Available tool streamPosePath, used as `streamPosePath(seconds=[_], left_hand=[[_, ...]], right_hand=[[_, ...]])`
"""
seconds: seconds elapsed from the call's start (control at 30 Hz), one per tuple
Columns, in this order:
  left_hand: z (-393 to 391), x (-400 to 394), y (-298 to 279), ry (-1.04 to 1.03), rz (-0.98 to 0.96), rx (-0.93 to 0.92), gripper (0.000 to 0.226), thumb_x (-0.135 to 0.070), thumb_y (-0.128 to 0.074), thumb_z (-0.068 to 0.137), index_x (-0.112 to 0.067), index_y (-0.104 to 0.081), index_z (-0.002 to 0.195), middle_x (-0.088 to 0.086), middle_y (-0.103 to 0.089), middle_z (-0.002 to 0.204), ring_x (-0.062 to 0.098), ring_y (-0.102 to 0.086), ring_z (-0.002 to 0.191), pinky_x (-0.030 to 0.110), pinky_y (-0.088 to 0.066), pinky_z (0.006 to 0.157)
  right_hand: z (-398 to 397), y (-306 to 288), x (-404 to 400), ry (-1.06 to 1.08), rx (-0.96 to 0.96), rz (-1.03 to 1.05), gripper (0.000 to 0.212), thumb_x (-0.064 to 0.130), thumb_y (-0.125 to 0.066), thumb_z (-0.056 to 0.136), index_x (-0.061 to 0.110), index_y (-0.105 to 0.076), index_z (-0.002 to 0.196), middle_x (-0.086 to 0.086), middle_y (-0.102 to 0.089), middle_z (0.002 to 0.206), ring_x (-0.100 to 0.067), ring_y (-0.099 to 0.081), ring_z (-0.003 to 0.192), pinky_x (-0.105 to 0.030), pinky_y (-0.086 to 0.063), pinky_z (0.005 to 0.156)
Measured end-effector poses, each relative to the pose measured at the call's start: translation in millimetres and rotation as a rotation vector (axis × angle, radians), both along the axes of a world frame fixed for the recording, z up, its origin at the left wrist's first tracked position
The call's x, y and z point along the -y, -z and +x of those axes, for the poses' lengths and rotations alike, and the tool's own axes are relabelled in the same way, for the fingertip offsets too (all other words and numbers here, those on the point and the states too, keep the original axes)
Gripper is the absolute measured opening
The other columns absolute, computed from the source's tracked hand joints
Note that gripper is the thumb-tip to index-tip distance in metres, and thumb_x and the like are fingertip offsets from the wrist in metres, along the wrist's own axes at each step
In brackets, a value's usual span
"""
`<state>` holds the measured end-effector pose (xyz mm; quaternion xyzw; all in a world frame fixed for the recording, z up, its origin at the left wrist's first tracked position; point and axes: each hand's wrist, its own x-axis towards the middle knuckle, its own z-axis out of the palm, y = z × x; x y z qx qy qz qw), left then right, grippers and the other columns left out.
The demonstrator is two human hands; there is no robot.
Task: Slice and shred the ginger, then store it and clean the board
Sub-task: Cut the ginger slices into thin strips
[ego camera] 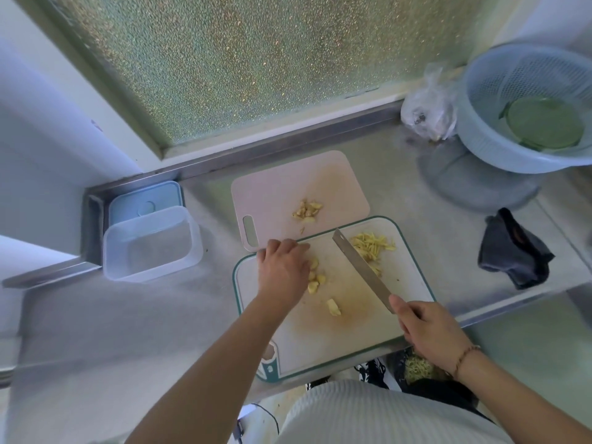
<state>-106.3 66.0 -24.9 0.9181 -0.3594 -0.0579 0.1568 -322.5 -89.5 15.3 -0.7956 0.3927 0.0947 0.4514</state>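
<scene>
Steel desk [426, 238] w/ two boards on it. Near one, white w/ green edge [362, 344], overlaps the front edge of a pale pink board [288, 187] behind it.

Left hand [283, 270] lies palm down at the white board's far-left corner, fingers curled over ginger slices [315, 278] just beside/under it; can't tell if the grip actually pinches a piece or just rests on them. One more ginger chunk [333, 307] lies apart, nearer the board's middle.

Right hand [429, 331] has its grip clenched round the handle of a knife [362, 267]; blade runs diagonally up-left over the board, tip near the far edge. Past the blade, at the far-right corner, a pile of shredded ginger [373, 245]. Another small heap of ginger pieces [307, 211] sits on the pink board.

Left of the boards: clear plastic container [152, 245], open, w/ its pale blue lid [144, 200] behind it in the desk's corner. Right side: dark cloth [512, 251] crumpled on the desk, blue colander [525, 107] far right w/ a green lid inside, clear plastic bag [429, 107] beside it.
</scene>
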Motion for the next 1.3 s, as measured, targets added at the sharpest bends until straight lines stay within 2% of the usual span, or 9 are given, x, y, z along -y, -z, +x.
streamPosePath(seconds=[0.13,0.23,0.4,0.47,0.57,0.7,0.83,1.03,1.3], left_hand=[[6.4,7.7,0.7,0.094,0.094,0.033,0.014,-0.024,-0.063,0.088,-0.027,-0.076,0.09,-0.005,-0.068,0.097,0.029,-0.051,0.097,0.042,-0.036,0.082],[6.1,9.8,-1.8,0.116,0.092,-0.016,0.016,-0.022,-0.059,0.092,-0.026,-0.074,0.096,-0.008,-0.07,0.099,0.026,-0.049,0.107,0.042,-0.032,0.089],[-12.7,6.7,-20.0,-0.062,-0.229,-0.306,0.006,-0.024,-0.071,0.084,-0.028,-0.074,0.087,-0.013,-0.074,0.078,0.014,-0.065,0.087,0.039,-0.042,0.093],[-38.3,1.9,-21.1,0.007,-0.255,-0.392,0.005,-0.026,-0.073,0.083,-0.028,-0.075,0.087,-0.015,-0.074,0.076,0.014,-0.066,0.084,0.04,-0.042,0.09],[-65.0,-9.0,-15.8,0.107,-0.144,-0.258,0.007,-0.025,-0.072,0.083,-0.028,-0.075,0.088,-0.015,-0.072,0.076,0.019,-0.061,0.087,0.037,-0.029,0.08],[-48.4,-28.9,-6.4,-0.086,-0.158,-0.125,0.008,-0.026,-0.071,0.077,-0.03,-0.076,0.082,-0.015,-0.069,0.069,0.02,-0.061,0.074,0.035,-0.03,0.075],[-36.3,-27.8,-3.1,-0.004,-0.027,-0.034,0.011,-0.021,-0.083,0.076,-0.028,-0.077,0.08,-0.011,-0.071,0.069,0.024,-0.061,0.077,0.035,-0.022,0.074],[-33.1,-17.7,-2.5,0.133,0.192,0.146,0.01,-0.032,-0.086,0.069,-0.03,-0.076,0.073,-0.011,-0.064,0.071,0.025,-0.057,0.077,0.038,-0.027,0.075],[-42.6,-17.9,-10.8,0.133,0.122,0.126,0.019,-0.026,-0.083,0.071,-0.021,-0.065,0.075,-0.006,-0.064,0.075,0.027,-0.056,0.08,0.04,-0.043,0.071]], right_hand=[[0.7,0.1,-1.7,-0.006,0.003,-0.02,0.064,0.072,-0.034,0.08,0.015,-0.044,0.052,0.002,-0.046,0.046,-0.013,-0.044,0.046,-0.034,-0.047,0.057],[-0.8,-0.2,-0.8,-0.008,-0.005,-0.019,0.064,0.073,-0.033,0.079,0.015,-0.044,0.054,0.001,-0.046,0.047,-0.014,-0.044,0.046,-0.034,-0.047,0.057],[-3.0,1.5,-0.6,0.009,-0.007,-0.011,0.066,0.076,-0.032,0.077,0.015,-0.045,0.056,-0.002,-0.045,0.049,-0.015,-0.043,0.047,-0.035,-0.047,0.057],[-4.2,2.2,-1.1,0.01,-0.01,-0.006,0.066,0.076,-0.032,0.077,0.015,-0.044,0.055,-0.001,-0.045,0.049,-0.015,-0.043,0.047,-0.036,-0.047,0.058],[-3.8,1.5,-1.7,0.004,-0.022,0.005,0.067,0.077,-0.031,0.077,0.014,-0.045,0.056,0.0,-0.046,0.048,-0.014,-0.043,0.046,-0.034,-0.046,0.056],[-3.0,1.4,-1.6,0.004,-0.027,0.007,0.066,0.075,-0.031,0.078,0.014,-0.046,0.057,0.0,-0.046,0.048,-0.013,-0.042,0.044,-0.032,-0.045,0.054],[-1.7,2.2,-2.2,-0.004,-0.029,0.003,0.067,0.076,-0.031,0.077,0.014,-0.045,0.057,-0.001,-0.045,0.049,-0.014,-0.042,0.045,-0.032,-0.043,0.055],[-0.5,3.0,-4.7,-0.007,-0.028,0.031,0.066,0.076,-0.033,0.076,0.013,-0.045,0.059,-0.002,-0.043,0.05,-0.013,-0.038,0.043,-0.029,-0.038,0.053],[-3.3,3.9,-2.7,-0.002,-0.031,0.022,0.066,0.076,-0.033,0.077,0.014,-0.044,0.059,-0.003,-0.044,0.051,-0.014,-0.039,0.046,-0.031,-0.04,0.054]])
